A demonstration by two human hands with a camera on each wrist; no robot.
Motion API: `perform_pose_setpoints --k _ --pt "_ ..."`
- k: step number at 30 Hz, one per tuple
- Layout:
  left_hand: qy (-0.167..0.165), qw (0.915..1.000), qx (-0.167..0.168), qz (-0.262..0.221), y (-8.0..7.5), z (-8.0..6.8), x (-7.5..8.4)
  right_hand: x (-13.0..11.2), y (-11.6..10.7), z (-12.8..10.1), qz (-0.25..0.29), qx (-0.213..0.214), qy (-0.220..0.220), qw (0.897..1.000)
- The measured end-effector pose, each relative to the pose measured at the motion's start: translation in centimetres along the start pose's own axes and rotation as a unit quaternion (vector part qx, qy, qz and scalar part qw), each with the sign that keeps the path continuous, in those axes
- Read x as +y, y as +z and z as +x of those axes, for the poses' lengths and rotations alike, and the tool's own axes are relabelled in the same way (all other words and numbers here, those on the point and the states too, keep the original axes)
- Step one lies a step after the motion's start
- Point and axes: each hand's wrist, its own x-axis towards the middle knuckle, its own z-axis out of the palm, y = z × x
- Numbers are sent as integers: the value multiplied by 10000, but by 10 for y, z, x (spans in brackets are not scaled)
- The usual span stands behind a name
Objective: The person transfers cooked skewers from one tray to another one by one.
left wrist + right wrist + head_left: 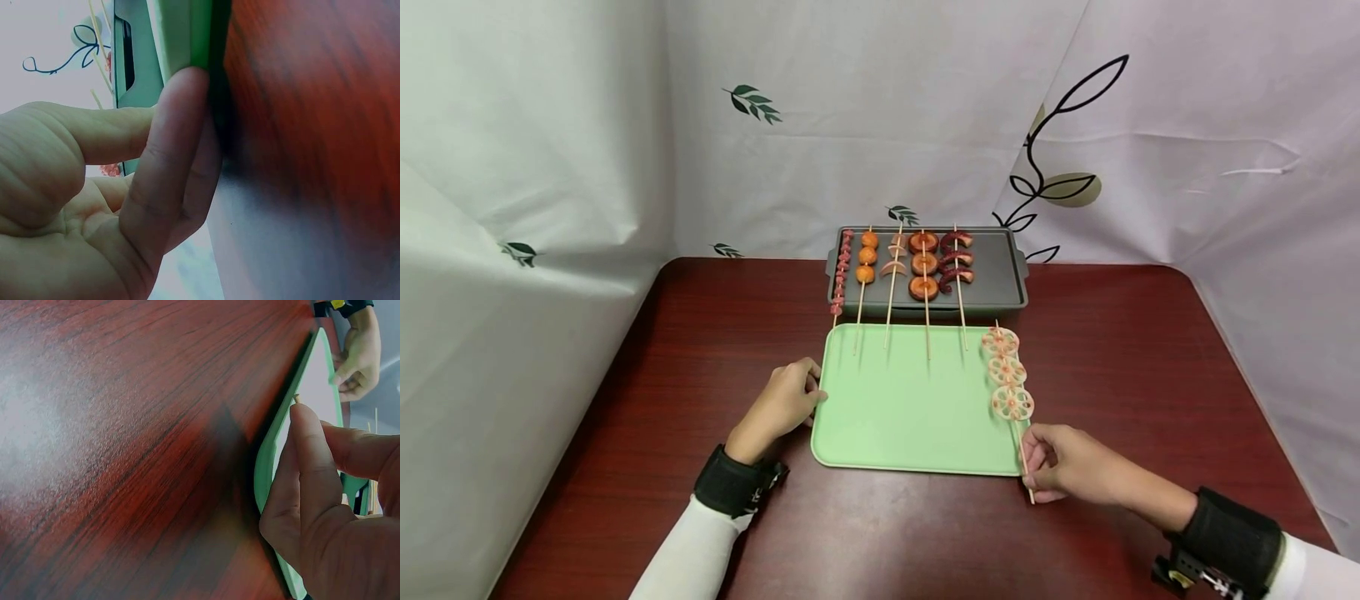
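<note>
Lotus-root skewer (pixel 1009 382) pinched in right hand (pixel 1067 472); left hand (pixel 781 403) half-curled against green tray (pixel 895 417); dark red table (pixel 647 367).

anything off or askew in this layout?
One thing: the lotus root skewer lies along the green tray's right edge, its stick overhanging the near rim, pinched by the right hand. The other five skewers lie in a row on the grey grill pan. Left hand touches the tray's left edge.
</note>
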Motion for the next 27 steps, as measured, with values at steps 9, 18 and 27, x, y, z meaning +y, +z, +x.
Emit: perform_pose_setpoints --k 9,18,27 --pt "-25 10000 -9 25 -1 0 1 0 1 3 242 -1 202 9995" --pt "-16 10000 -19 72 0 0 1 1 2 6 460 2 344 9983" --pt "-8 10000 25 60 1 0 0 3 -1 7 -293 59 249 9992"
